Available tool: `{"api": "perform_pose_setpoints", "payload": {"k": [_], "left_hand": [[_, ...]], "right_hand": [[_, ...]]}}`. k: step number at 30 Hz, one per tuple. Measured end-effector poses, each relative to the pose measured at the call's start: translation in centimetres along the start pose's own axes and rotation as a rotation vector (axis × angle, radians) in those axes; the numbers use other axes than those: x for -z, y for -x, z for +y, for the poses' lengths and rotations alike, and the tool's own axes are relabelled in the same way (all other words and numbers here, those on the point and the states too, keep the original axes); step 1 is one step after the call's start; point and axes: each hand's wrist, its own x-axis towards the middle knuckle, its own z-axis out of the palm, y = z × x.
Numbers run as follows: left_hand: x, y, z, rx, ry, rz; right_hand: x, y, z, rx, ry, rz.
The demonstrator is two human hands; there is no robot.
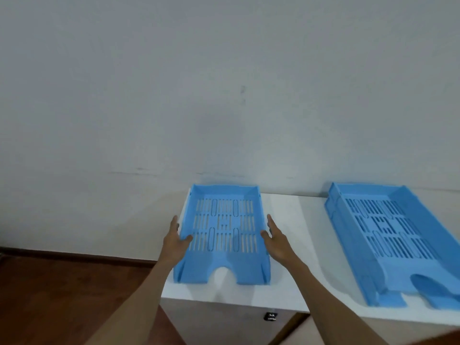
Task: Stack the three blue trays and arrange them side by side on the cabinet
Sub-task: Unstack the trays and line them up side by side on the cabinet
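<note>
Matt blue plastic trays point(222, 235) sit on a smooth white counter point(293, 220); the floor point(62, 295) is glossy wood.

Likely an office or storeroom; blur leaves it unsure. Blue slotted letter trays, desk-filing type: one point(224, 232) at the tabletop's left edge, a stacked set point(395, 242) toward the right edge. White tabletop point(293, 245) on a low cabinet with a small dark lock or tag point(270, 316) on its front. Bare grey-white wall point(174, 83), dark baseboard point(74, 256), reddish-brown floor point(62, 295).
</note>
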Motion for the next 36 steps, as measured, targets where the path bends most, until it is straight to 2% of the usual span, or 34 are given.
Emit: {"api": "perform_pose_setpoints", "payload": {"k": [4,9,12,17,24,27,30,34,36], "left_hand": [[-1.1,-0.3,3.3,-0.138,-0.111,-0.054],[-5.4,0.8,8.4,-0.150,0.016,-0.170],[-9.3,2.3,11.0,-0.180,0.004,-0.221],[-17.3,5.4,14.8,-0.195,0.002,-0.290],[-29.8,12.4,18.0,-0.185,0.004,-0.402],[-34.4,14.5,18.6,-0.171,0.033,-0.401],[-37.9,16.3,18.7,-0.132,0.120,-0.361],[-41.1,18.0,18.4,-0.098,0.217,-0.284],[-42.1,18.7,18.5,-0.074,0.250,-0.270]], "right_hand": [[2.4,0.5,-0.5,0.093,0.008,0.108],[6.3,1.6,-1.9,0.165,0.002,0.184],[10.3,2.3,-1.3,0.181,0.016,0.235],[18.4,3.5,2.5,0.174,0.056,0.361],[29.8,6.1,10.4,0.171,0.038,0.430],[34.4,7.0,13.6,0.119,0.061,0.555],[37.5,8.1,16.2,0.059,0.189,0.635],[38.3,8.9,19.0,-0.030,0.337,0.603],[38.4,8.5,20.2,-0.073,0.332,0.541]]}}
